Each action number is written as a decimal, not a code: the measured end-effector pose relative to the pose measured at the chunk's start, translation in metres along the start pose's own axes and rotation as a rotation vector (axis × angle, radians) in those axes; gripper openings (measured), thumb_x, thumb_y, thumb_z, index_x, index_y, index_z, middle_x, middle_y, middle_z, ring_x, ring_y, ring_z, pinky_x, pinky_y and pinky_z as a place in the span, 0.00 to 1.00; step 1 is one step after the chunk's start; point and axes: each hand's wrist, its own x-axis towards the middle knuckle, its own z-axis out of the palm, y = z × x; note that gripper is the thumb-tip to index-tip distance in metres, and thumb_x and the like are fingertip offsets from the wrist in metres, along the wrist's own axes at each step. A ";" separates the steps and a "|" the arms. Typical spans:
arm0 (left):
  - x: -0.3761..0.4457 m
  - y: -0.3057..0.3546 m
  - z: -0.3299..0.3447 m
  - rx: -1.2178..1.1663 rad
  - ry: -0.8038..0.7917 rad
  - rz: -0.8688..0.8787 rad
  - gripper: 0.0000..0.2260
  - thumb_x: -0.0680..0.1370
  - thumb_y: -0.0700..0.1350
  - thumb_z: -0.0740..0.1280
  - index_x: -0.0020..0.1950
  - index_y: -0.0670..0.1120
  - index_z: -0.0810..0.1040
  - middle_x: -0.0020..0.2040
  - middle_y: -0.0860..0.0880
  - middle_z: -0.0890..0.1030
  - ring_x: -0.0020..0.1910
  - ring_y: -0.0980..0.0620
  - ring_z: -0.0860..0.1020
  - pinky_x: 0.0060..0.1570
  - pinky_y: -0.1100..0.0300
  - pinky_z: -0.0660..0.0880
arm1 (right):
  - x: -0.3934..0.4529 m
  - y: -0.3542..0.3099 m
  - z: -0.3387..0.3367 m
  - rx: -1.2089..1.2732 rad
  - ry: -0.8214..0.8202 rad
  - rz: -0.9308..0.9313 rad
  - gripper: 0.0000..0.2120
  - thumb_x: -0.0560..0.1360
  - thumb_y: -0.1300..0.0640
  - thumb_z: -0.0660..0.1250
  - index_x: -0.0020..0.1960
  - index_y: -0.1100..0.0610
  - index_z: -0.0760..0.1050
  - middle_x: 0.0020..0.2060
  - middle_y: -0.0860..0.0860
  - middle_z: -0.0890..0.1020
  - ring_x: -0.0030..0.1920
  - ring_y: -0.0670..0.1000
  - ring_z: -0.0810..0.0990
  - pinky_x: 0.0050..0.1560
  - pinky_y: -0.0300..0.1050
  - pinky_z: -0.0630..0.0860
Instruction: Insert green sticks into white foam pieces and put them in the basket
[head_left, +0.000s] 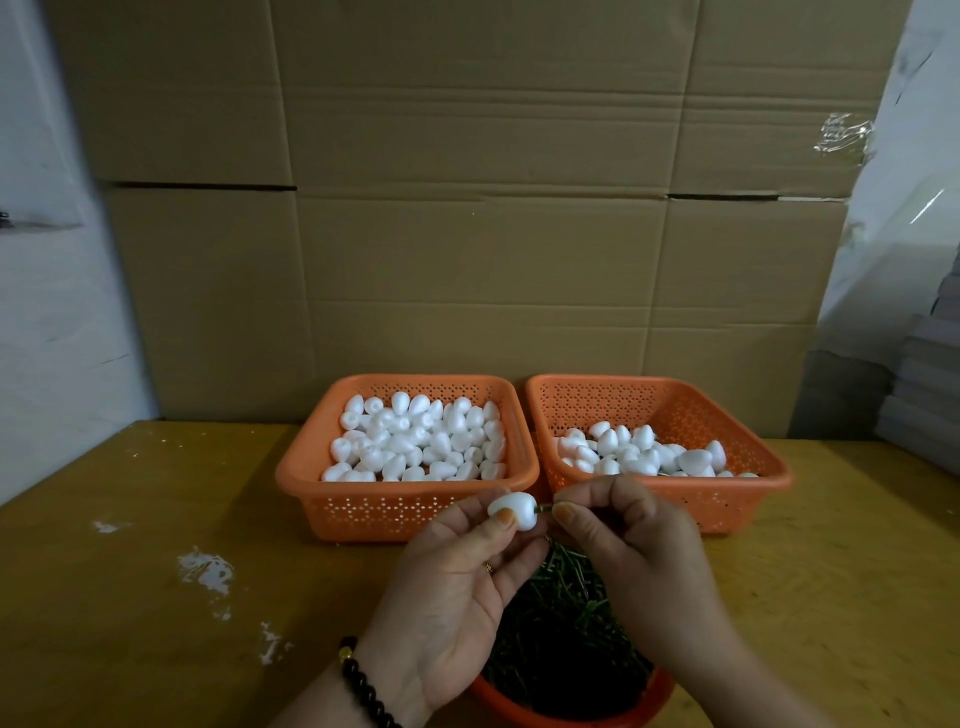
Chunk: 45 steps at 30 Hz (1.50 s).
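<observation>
The white foam piece (514, 511) is smooth and matte, shaped like a small egg, and we see it held in the air just in front of the left basket (408, 457), near its front wall. The left hand (457, 587) grips it between thumb and curled fingers (506, 517). A thin green stick (544, 510) comes out of its right end, and the right hand (631, 540) pinches this stick with closed fingers.

The left basket is orange plastic with many small holes in its walls, and it is full of loose white foam pieces. Just to the right of it, touching or nearly so, stands a second orange basket (660, 452) of the same kind, less full, with foam pieces lying on its floor. In front of the left basket, below both hands, a round orange bowl (571, 712) holds a heap of thin dark green sticks; the hands hide part of it. The worktop (156, 545) is yellowish wood with white paint spots. Behind the left basket stands a wall of brown cardboard boxes (467, 182). A bracelet (358, 680) of dark beads is on the left wrist.
</observation>
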 end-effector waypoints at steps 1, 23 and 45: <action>0.000 0.000 0.000 0.000 0.002 0.002 0.17 0.70 0.34 0.68 0.59 0.38 0.78 0.53 0.39 0.83 0.50 0.46 0.84 0.42 0.56 0.81 | 0.000 0.000 0.001 0.001 0.008 -0.004 0.06 0.73 0.60 0.71 0.42 0.50 0.81 0.39 0.45 0.85 0.41 0.44 0.84 0.43 0.42 0.81; -0.001 -0.002 0.002 0.055 0.024 0.049 0.18 0.68 0.34 0.69 0.57 0.37 0.78 0.53 0.38 0.83 0.51 0.45 0.83 0.43 0.57 0.81 | -0.001 0.003 0.004 0.040 0.006 -0.027 0.08 0.73 0.60 0.71 0.43 0.46 0.81 0.39 0.46 0.85 0.41 0.44 0.83 0.41 0.35 0.78; -0.001 -0.003 0.001 0.027 0.028 0.044 0.17 0.69 0.34 0.69 0.58 0.37 0.77 0.53 0.38 0.83 0.51 0.46 0.83 0.42 0.58 0.81 | -0.003 0.002 0.006 0.091 0.017 0.018 0.08 0.73 0.60 0.71 0.43 0.46 0.82 0.39 0.48 0.85 0.42 0.47 0.84 0.43 0.41 0.79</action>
